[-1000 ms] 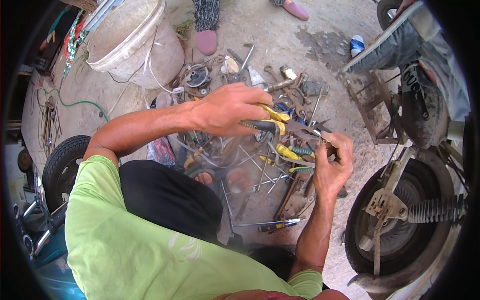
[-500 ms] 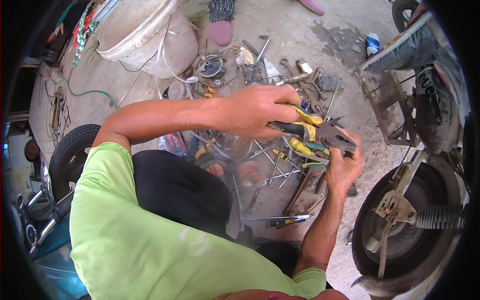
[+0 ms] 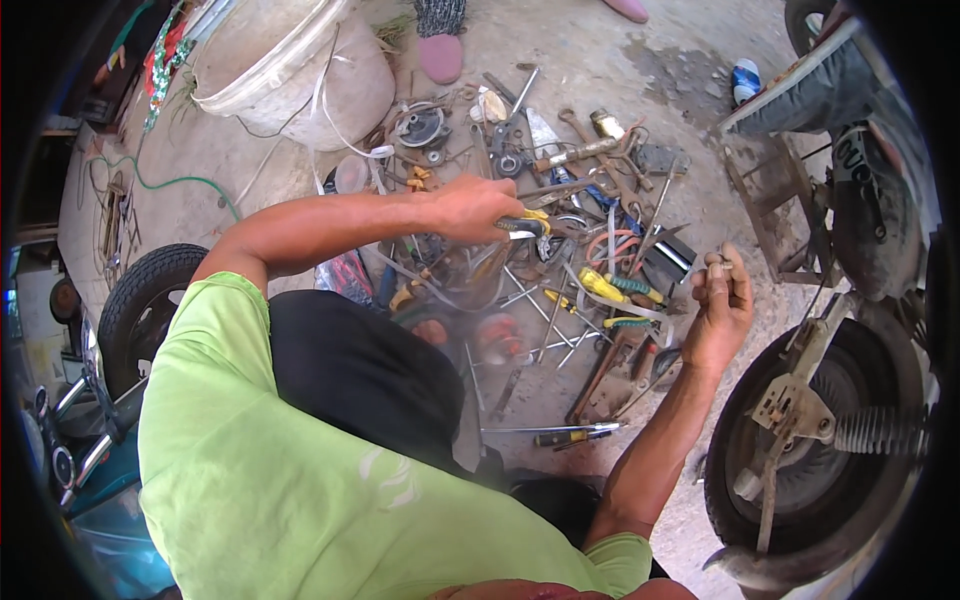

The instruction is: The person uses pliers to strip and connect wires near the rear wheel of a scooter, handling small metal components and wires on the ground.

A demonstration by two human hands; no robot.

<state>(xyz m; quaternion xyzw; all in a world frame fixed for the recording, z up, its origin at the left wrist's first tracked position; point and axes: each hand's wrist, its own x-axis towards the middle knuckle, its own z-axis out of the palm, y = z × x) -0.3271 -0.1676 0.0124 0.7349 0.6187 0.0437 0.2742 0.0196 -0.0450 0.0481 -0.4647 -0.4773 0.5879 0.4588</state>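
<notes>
My left hand (image 3: 478,208) is closed round the yellow-and-black handles of a pair of pliers (image 3: 533,224), low over a heap of tools. Its jaws blend into the metal behind them. To the right, my right hand (image 3: 720,305) is raised, thumb and fingertips pinched on a small greyish piece too small to name. Between the hands, on the ground, lie yellow-and-green handled tools (image 3: 607,287) and a dark box-like part (image 3: 668,258). Thin metal rods (image 3: 548,330) and a screwdriver with a yellow-and-black handle (image 3: 565,437) are scattered nearer my body.
A large whitish bucket (image 3: 345,95) stands at the far left. A wheel with a spring (image 3: 850,440) is close on the right, beside a rusty metal frame (image 3: 780,210). Another tyre (image 3: 140,310) is at my left. Another person's pink shoe (image 3: 440,58) shows beyond the tools.
The pliers have moved left and down, away from my right hand, still in my left hand. My right hand has shifted right and keeps a small piece in its fingertips.
</notes>
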